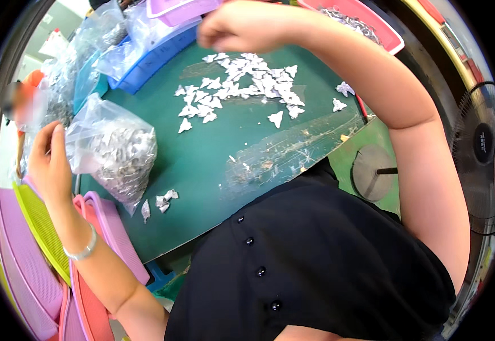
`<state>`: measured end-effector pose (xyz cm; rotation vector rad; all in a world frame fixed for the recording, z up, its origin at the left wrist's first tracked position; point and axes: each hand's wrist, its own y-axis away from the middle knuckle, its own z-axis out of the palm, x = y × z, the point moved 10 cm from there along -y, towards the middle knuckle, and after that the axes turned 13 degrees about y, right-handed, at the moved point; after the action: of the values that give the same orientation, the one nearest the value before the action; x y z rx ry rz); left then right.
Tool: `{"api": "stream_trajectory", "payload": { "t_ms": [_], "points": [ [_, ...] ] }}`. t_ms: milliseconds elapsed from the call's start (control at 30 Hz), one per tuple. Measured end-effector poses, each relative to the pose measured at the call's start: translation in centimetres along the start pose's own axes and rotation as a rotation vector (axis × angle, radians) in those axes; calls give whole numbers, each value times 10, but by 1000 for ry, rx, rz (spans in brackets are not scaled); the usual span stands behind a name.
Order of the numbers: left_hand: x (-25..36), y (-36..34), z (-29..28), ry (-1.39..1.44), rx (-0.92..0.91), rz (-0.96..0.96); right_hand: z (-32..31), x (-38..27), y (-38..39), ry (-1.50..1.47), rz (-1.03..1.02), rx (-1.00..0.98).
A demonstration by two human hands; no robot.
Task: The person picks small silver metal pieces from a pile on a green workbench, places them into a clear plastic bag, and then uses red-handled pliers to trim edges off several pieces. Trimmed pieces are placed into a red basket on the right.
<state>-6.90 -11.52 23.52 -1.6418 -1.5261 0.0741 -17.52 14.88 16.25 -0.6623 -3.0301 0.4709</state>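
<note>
Presently, the bag (125,150) sits on the table (202,165), mouth toward the left hand (51,162), long axis running far-left to near-right. Left hand, just left of bag: fingers bent, grasp indeterminable. Right hand (233,27), beyond bag and rightward: curled, contents hidden. Pieces (284,88): right of bag.
</note>
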Motion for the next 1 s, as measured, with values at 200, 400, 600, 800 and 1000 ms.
{"api": "stream_trajectory", "payload": {
  "t_ms": [200,400,600,800,1000],
  "points": [
    [107,71,99,344,-117,259,92,59,111,-2,361,-313],
    [101,118,251,482,-612,-36,114,60,134,-44,475,-171],
    [111,133,317,255,-757,-58,119,67,138,-124,518,-102],
    [100,134,333,202,-824,-120,123,69,137,-255,544,-87],
    [105,133,332,235,-859,-149,116,60,129,-112,460,-92]
  ]
}}
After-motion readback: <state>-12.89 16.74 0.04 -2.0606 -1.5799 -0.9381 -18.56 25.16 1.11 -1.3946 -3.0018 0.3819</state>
